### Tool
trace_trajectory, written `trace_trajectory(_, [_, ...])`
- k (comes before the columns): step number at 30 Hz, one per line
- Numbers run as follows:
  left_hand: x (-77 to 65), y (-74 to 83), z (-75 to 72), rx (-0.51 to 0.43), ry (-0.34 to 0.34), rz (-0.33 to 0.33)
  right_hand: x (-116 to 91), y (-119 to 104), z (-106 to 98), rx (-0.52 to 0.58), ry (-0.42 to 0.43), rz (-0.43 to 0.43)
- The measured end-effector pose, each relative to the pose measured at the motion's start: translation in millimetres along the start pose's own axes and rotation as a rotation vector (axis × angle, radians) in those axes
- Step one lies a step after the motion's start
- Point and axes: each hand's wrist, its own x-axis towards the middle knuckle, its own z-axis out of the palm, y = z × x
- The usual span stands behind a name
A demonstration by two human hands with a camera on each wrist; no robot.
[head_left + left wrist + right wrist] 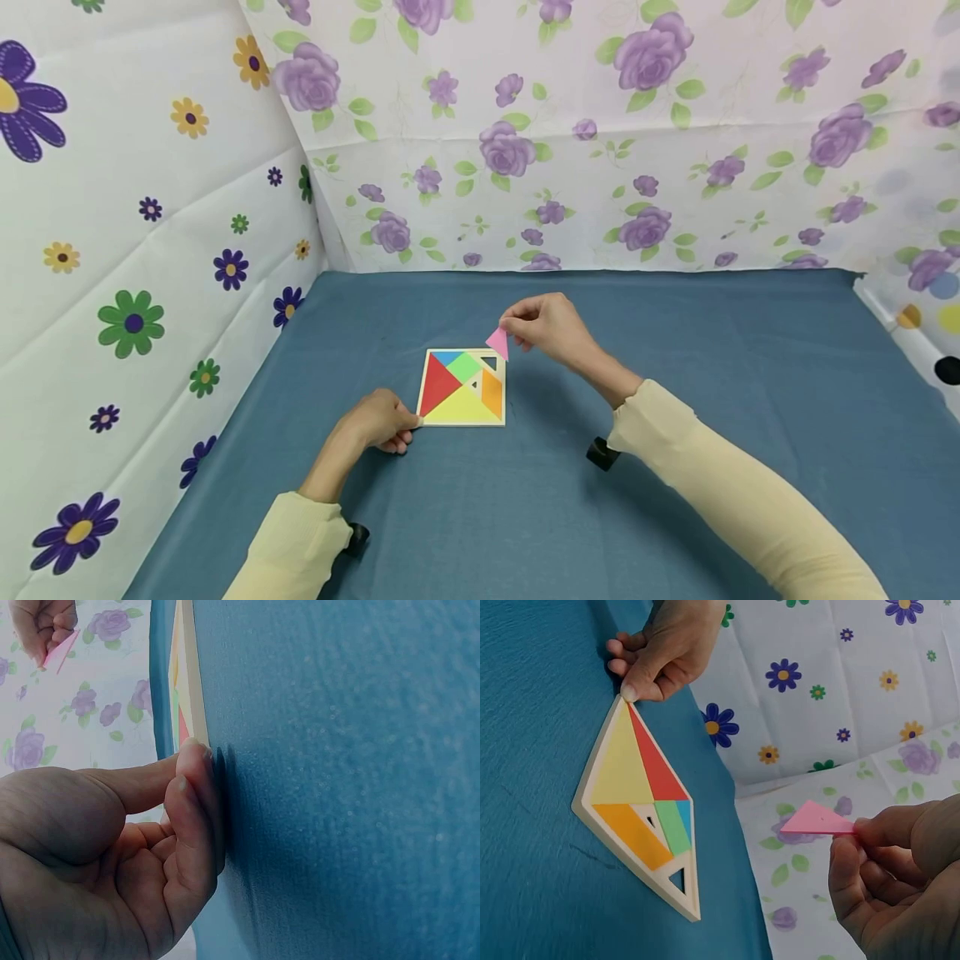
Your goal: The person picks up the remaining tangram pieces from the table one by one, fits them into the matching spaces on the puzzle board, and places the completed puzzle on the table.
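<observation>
A: What comes nearest to us?
B: Two pale yellow sleeves [292, 546], each with a small black device [602, 454] below it, above a blue cloth [480, 517].

A: And the left hand [378, 419]?
B: Its thumb and finger are clamped on the near left corner of a flat puzzle board [628, 853], which lies on this cloth.

A: Which pieces sit in the board?
B: First a yellow triangle [463, 406], with a red triangle [438, 385] on the left and an orange piece [491, 393] on the right. Farther are a green piece [465, 367] and a blue piece [447, 357]. A small dark hole [474, 385] shows in the middle, a bigger one toward the far right corner.

A: Where is the right hand [553, 327]?
B: Near that far corner. Its thumb and finger pinch a pink triangle [498, 342] in the air, apart from the board.

A: And farthest?
B: A white curtain [555, 154] with purple roses.
</observation>
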Motion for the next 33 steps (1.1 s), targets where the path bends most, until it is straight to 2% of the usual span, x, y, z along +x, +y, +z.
trace_trajectory(18, [-0.4, 1.0, -0.6, 0.001, -0.009, 0.003, 13, 13, 27, 0.02, -0.016, 0.05])
trace_trajectory(28, [0.1, -0.3, 0.3, 0.003, -0.006, -0.011, 19, 22, 41, 0.008, -0.052, 0.138])
trace_trajectory(33, [0.2, -0.6, 0.3, -0.003, -0.008, -0.011, 21, 29, 45, -0.001, -0.05, 0.152])
